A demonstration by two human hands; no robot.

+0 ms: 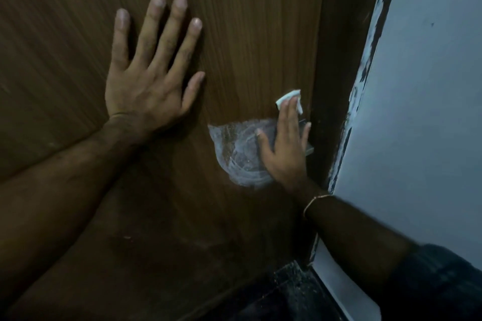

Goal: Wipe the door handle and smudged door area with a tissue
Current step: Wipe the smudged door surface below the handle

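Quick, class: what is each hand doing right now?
Left hand: open, flat on the door.
Right hand: open, straight fingers pressing the tissue to the door.

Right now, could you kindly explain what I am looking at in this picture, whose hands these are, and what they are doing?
There is one picture, taken by a wide-angle camera worn on a person's head, looking forward and down. No machine is involved: both hands are that person's own. They face a brown wooden door. The left hand lies flat on it, fingers spread and straight, holding nothing. The right hand presses a white tissue against the door near its edge; the tissue's corner shows past the fingertips. Left of that hand is a whitish smudged patch with curved streaks. A small metal part shows just beside the right hand, perhaps the handle, but it is mostly hidden. A pale wall stands at the right.
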